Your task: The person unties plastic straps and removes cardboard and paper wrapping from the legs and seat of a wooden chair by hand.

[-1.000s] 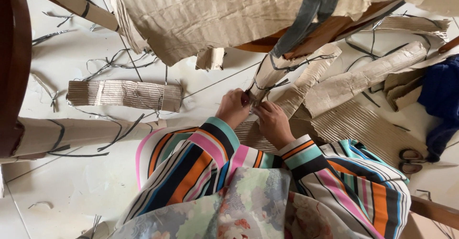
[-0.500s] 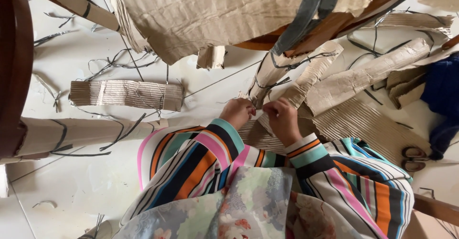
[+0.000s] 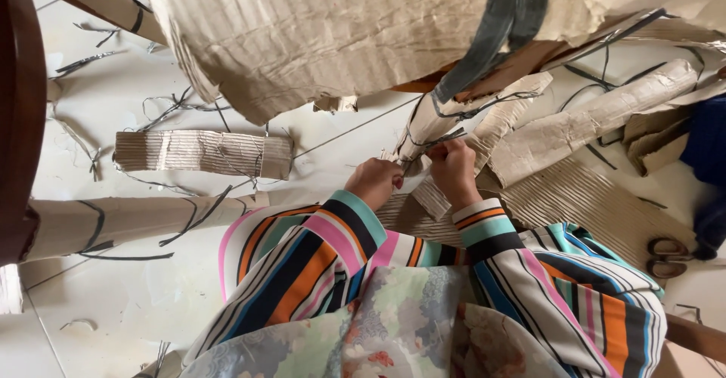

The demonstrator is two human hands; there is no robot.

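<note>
Now both hands meet at the near end of a cardboard-wrapped leg (image 3: 442, 125) bound with a dark strap (image 3: 446, 137); it's propped toward the body, within reach. The left hand (image 3: 376, 182) curls shut against the wrapping, and the right hand (image 3: 454, 168) pinches the strap between closed fingertips.

Single head cam, looking steeply down over the wearer's striped sleeves (image 3: 318, 264) at the floor (image 3: 151, 302), close in. Hands mid-frame. No second view, so no overlap.
</note>
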